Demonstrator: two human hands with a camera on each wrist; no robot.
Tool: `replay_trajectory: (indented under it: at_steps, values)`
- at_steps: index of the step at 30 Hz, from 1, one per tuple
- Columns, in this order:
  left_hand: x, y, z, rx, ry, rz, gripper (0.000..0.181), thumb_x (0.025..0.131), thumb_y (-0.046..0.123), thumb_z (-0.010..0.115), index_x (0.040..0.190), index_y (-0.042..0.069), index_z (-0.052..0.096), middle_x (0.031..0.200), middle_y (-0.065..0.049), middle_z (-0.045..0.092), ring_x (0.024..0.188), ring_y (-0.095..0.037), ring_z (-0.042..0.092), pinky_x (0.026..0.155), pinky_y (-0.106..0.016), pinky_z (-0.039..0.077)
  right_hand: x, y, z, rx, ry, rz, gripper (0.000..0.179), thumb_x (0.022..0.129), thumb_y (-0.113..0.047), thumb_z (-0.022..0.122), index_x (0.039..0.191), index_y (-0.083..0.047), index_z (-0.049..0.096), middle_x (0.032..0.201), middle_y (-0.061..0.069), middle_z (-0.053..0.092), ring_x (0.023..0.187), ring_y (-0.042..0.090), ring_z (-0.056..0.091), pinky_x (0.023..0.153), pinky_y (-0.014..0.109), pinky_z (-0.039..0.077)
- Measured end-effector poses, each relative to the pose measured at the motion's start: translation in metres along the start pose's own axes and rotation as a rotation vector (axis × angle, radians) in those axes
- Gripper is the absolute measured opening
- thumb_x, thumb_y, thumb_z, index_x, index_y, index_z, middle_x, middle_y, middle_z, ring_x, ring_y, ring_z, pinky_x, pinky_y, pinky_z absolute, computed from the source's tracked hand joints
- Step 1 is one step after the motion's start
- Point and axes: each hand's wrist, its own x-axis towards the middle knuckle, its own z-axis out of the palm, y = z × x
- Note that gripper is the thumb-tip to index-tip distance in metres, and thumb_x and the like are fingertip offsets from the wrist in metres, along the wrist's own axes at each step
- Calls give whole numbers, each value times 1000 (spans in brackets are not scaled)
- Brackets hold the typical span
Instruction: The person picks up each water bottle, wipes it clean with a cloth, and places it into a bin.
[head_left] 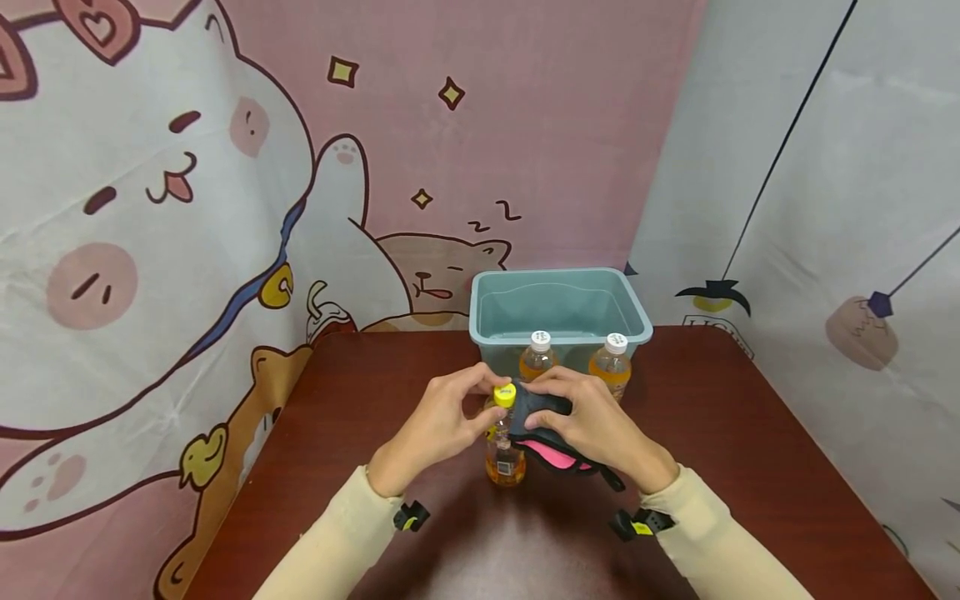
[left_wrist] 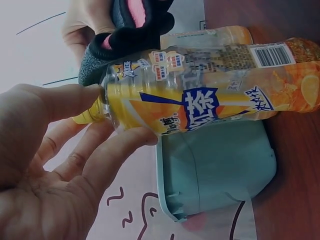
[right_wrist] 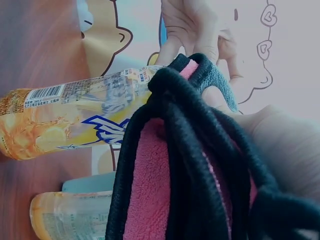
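A yellow-capped tea bottle [head_left: 506,468] stands upright on the table, orange-brown at its base. Thumb and fingers of my left hand [head_left: 442,414] are around its neck, just by the yellow cap [head_left: 505,394]; the left wrist view shows the label [left_wrist: 200,102] facing me. My right hand [head_left: 592,414] grips a folded dark grey cloth [head_left: 528,408] with a pink inner side and black edging, held against the bottle's upper right side. In the right wrist view the cloth's pink side [right_wrist: 150,175] and black edges hide much of the bottle's neck.
Behind stand two white-capped bottles of orange drink, one near the middle [head_left: 538,358] and one further right [head_left: 611,367]. A light blue-green plastic bin [head_left: 558,342] sits at the table's back edge. The brown tabletop [head_left: 375,400] meets a printed backdrop [head_left: 570,125].
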Motion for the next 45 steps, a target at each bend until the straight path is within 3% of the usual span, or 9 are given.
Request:
replay_trajectory:
  at_steps: [25, 35, 41, 45]
  values:
    - [-1, 2, 2, -6, -16, -9, 35, 101, 8, 93, 131, 11, 74, 124, -6, 87, 116, -21, 86, 108, -43, 71, -1, -2, 0, -1, 0, 5, 50, 89, -25, 103, 134, -8, 87, 124, 0, 84, 102, 16, 78, 83, 26, 67]
    - [-3, 4, 5, -6, -14, -9, 37, 102, 8, 91, 134, 11, 72, 127, -4, 85, 112, -17, 82, 106, -37, 71, -3, 1, -2, 6, 1, 12, 47, 93, -27, 100, 135, -11, 87, 125, 2, 84, 99, 15, 75, 80, 25, 63]
    - [-3, 7, 7, -43, -1, -30, 38, 102, 12, 92, 134, 15, 71, 127, -1, 83, 108, -17, 80, 94, -41, 73, -10, 3, -8, 19, 20, 11, 47, 91, -23, 101, 135, -12, 87, 121, -1, 85, 92, 10, 72, 77, 25, 61]
    - [-1, 10, 9, -41, 36, -44, 44, 98, 18, 98, 132, 14, 71, 127, -2, 82, 108, -17, 80, 97, -39, 73, -16, 6, -13, 23, 41, 32, 47, 91, -19, 101, 135, -13, 86, 121, -3, 84, 92, 9, 71, 76, 25, 62]
